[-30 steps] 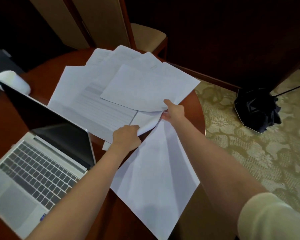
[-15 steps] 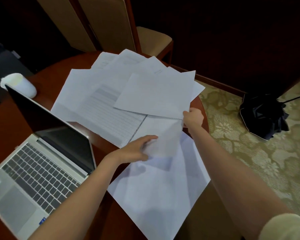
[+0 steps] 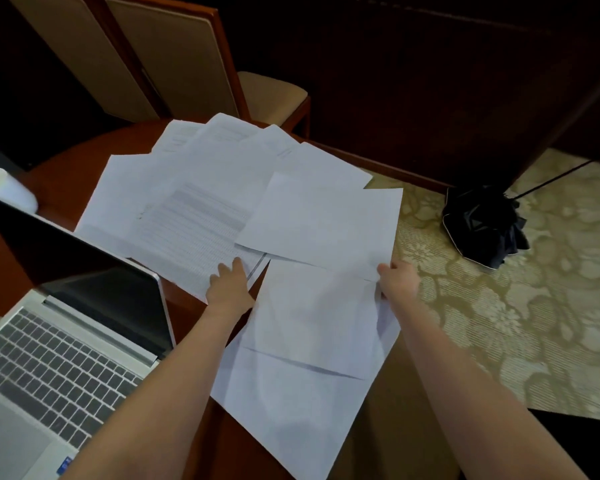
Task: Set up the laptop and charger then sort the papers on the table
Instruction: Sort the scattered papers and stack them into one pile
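I see left hand point(image 3: 230, 289) flat, fingers straight on printed sheet point(image 3: 194, 230) | right hand point(image 3: 399, 281) pinches corner of blank sheet point(image 3: 326, 223) | papers point(image 3: 229, 157) fanned across desk point(image 3: 59, 174), right of open laptop point(image 3: 66, 344)

The papers point(image 3: 201, 216) under the left hand point(image 3: 229, 289) are seen as thin, matt white paper, smooth but lightly creased. The worktop point(image 3: 66, 161) beneath is polished reddish wood with a soft sheen. Left of that hand, the laptop point(image 3: 49, 375) is finished in matt silver, its screen glossy black. Right of the right hand point(image 3: 399, 278), a woven patterned carpet point(image 3: 499, 323) and a black cloth umbrella point(image 3: 482, 226) are seen.
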A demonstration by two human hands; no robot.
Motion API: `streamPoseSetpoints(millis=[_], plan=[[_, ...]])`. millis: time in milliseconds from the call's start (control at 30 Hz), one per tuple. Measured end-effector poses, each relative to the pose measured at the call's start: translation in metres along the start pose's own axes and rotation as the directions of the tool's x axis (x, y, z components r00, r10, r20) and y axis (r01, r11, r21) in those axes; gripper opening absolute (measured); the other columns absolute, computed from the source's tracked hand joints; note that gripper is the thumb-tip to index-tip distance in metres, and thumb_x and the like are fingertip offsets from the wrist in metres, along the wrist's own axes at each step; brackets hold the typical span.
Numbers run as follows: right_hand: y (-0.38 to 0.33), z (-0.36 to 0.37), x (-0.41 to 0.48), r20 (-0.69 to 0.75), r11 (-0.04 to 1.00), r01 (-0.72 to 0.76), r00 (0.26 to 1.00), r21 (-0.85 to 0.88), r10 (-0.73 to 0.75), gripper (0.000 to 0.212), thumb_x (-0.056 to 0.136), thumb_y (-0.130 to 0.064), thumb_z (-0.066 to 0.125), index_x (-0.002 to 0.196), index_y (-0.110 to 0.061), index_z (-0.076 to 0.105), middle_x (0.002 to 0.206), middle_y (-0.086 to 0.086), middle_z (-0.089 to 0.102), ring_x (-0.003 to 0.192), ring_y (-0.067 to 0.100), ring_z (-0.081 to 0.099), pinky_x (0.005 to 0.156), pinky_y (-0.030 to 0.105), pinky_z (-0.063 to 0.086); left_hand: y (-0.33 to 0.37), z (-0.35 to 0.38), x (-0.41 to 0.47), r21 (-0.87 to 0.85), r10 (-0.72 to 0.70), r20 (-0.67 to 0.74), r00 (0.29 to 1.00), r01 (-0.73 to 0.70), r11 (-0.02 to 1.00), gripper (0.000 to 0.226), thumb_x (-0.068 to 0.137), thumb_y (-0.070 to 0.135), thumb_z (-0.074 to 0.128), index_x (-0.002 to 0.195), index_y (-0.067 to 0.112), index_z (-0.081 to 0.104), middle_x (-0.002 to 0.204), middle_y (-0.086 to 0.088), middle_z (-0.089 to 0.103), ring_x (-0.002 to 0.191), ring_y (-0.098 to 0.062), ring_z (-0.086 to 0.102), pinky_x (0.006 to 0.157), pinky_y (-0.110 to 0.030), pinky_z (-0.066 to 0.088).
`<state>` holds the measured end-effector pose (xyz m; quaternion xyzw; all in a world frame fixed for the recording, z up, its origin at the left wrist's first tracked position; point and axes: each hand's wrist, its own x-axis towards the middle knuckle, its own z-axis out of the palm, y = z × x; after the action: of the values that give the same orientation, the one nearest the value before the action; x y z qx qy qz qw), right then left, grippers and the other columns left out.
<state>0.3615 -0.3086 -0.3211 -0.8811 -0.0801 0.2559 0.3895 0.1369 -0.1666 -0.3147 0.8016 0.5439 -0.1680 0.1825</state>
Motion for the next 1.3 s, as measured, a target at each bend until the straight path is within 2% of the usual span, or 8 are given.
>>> streamPoseSetpoints(millis=[233, 467, 567, 700, 867, 1067, 1200, 1300], plan=[[0.012, -0.014, -0.018, -0.021, 0.995, -0.020, 1.000, 0.096, 0.022, 0.006, 0.088, -0.005, 0.046, 0.085, -0.010, 0.045, 0.066, 0.002, 0.045, 0.068, 0.022, 0.045, 0.051, 0.026, 0.033, 0.004, -0.008, -0.001, 0.058, 0.006, 0.101, 0.995, -0.012, 0.998, 0.093, 0.079, 0.036, 0.066, 0.148, 0.010, 0.008, 0.139, -0.020, 0.036, 0.121, -0.035, 0.047, 0.093, -0.040, 0.048], [0.021, -0.026, -0.034, -0.040, 0.975, -0.015, 0.999, 0.222, 0.024, 0.010, 0.092, -0.004, 0.047, 0.084, -0.009, 0.048, 0.074, 0.003, 0.053, 0.045, 0.015, 0.058, 0.038, 0.020, 0.047, 0.016, -0.004, -0.017, 0.246, 0.088, -0.161, 0.983, -0.046, 0.968, 0.032, 0.093, 0.000, 0.045, 0.124, 0.005, 0.044, 0.120, -0.012, 0.059, 0.109, -0.023, 0.059, 0.084, -0.028, 0.048], [0.026, -0.035, -0.033, -0.103, 0.946, -0.063, 0.990, 0.319, 0.101, 0.010, 0.095, -0.003, 0.042, 0.097, -0.010, 0.049, 0.081, 0.003, 0.054, 0.027, 0.005, 0.052, 0.029, 0.017, 0.043, 0.023, -0.016, -0.021, 0.075, 0.073, -0.259, 0.963, -0.055, 0.996, 0.029, 0.091, -0.005, 0.040, 0.113, 0.005, 0.056, 0.113, -0.016, 0.062, 0.104, -0.031, 0.060, 0.079, -0.034, 0.048], [0.030, -0.045, -0.028, -0.113, 0.770, -0.198, 0.937, 0.606, 0.330, 0.012, 0.094, 0.002, 0.042, 0.087, -0.006, 0.047, 0.101, 0.013, 0.054, 0.049, 0.018, 0.055, 0.031, 0.014, 0.043, 0.040, -0.025, -0.026, -0.192, 0.199, -0.451, 0.870, -0.312, 0.931, 0.050, 0.088, -0.010, 0.036, 0.127, 0.012, 0.057, 0.123, -0.013, 0.061, 0.111, -0.030, 0.058, 0.087, -0.032, 0.045], [0.030, -0.060, -0.027, -0.101, 0.651, -0.170, 0.928, 0.740, 0.358, 0.009, 0.094, 0.003, 0.043, 0.097, -0.006, 0.046, 0.100, 0.011, 0.053, 0.055, 0.016, 0.049, 0.033, 0.012, 0.042, 0.034, -0.009, -0.039, -0.300, 0.505, -0.314, 0.804, -0.588, 0.751, 0.053, 0.084, -0.018, 0.037, 0.115, 0.013, 0.068, 0.135, -0.005, 0.055, 0.136, -0.017, 0.039, 0.113, -0.025, 0.018], [0.032, -0.075, -0.015, -0.090, 0.823, -0.105, 0.978, 0.559, 0.186, 0.031, 0.096, -0.010, 0.047, 0.127, -0.009, 0.050, 0.096, 0.005, 0.056, 0.051, 0.013, 0.052, 0.052, 0.021, 0.050, 0.005, 0.005, -0.049, -0.299, 0.526, -0.127, 0.841, -0.538, 0.788, 0.054, 0.079, -0.019, 0.042, 0.106, 0.018, 0.072, 0.140, 0.001, 0.050, 0.142, -0.012, 0.026, 0.118, -0.037, -0.001], [0.029, -0.083, -0.010, -0.017, 0.944, -0.027, 0.999, 0.330, 0.035, 0.022, 0.099, -0.012, 0.041, 0.116, -0.010, 0.054, 0.097, 0.004, 0.053, 0.058, 0.014, 0.050, 0.056, 0.025, 0.053, -0.002, 0.004, -0.051, -0.221, 0.534, 0.094, 0.840, -0.505, 0.834, 0.054, 0.078, -0.012, 0.055, 0.108, 0.030, 0.069, 0.147, 0.005, 0.040, 0.145, -0.014, 0.017, 0.118, -0.046, -0.004], [0.023, -0.085, -0.010, -0.025, 0.992, 0.076, 0.997, 0.101, -0.074, 0.022, 0.096, -0.005, 0.033, 0.095, -0.009, 0.055, 0.088, 0.007, 0.053, 0.062, 0.018, 0.044, 0.056, 0.032, 0.044, -0.007, 0.006, -0.051, -0.376, 0.456, 0.071, 0.887, -0.400, 0.836, 0.058, 0.078, -0.019, 0.044, 0.078, 0.034, 0.068, 0.137, 0.003, 0.051, 0.134, -0.021, 0.037, 0.112, -0.043, 0.027]])
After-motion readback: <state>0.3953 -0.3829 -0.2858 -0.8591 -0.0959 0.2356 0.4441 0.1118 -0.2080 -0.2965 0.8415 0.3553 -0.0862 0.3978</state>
